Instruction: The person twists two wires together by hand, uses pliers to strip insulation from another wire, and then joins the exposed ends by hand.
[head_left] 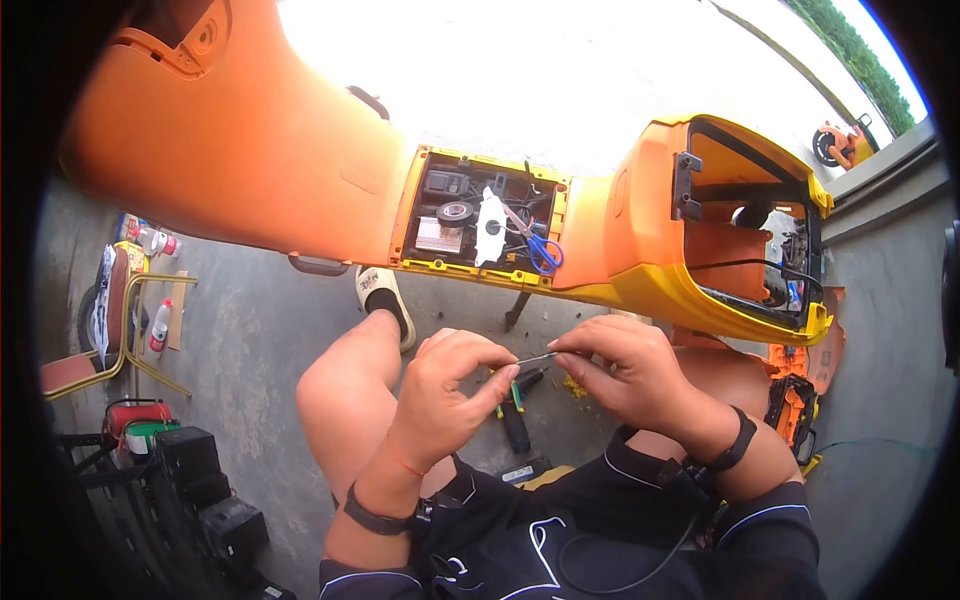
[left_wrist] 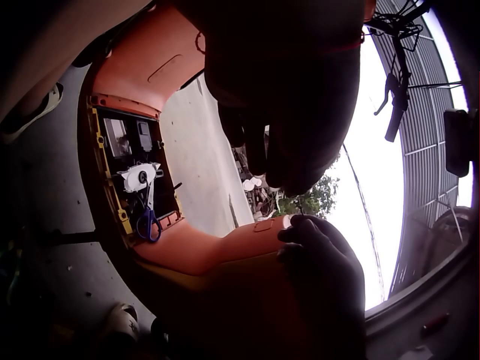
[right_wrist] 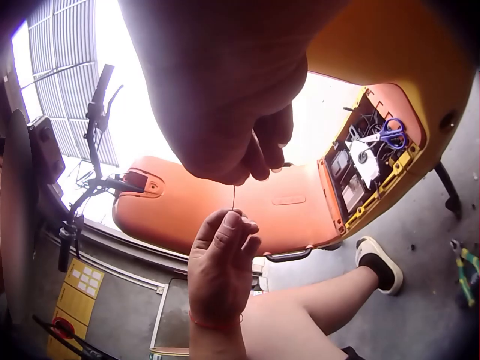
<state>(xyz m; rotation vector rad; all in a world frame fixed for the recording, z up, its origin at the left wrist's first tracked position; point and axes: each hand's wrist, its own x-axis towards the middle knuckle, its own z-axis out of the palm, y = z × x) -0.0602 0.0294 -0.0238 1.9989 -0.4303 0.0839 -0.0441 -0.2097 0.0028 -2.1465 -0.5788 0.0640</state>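
A short, thin wire-like strand (head_left: pixel 537 357) stretches between my two hands above my lap. My left hand (head_left: pixel 450 385) pinches one end between thumb and forefinger. The other end sits in the pinch of my right hand (head_left: pixel 630 372). From the right wrist, the strand (right_wrist: pixel 233 198) shows as a fine line above the left fingertips. Beyond the hands stands an orange and yellow scooter body (head_left: pixel 590 225) with an open compartment. Inside it lie blue-handled scissors (head_left: pixel 541 252), a white piece with a dark centre (head_left: pixel 490 228) and a roll of tape (head_left: pixel 456 214).
Green-handled pliers (right_wrist: pixel 466 270) and a dark tool (head_left: pixel 514 430) lie on the floor below the hands. A chair (head_left: pixel 125 310) and black boxes (head_left: pixel 190 470) stand at the left. Loose orange parts (head_left: pixel 795 400) are at the right, and a bottle (head_left: pixel 160 326) stands by the chair.
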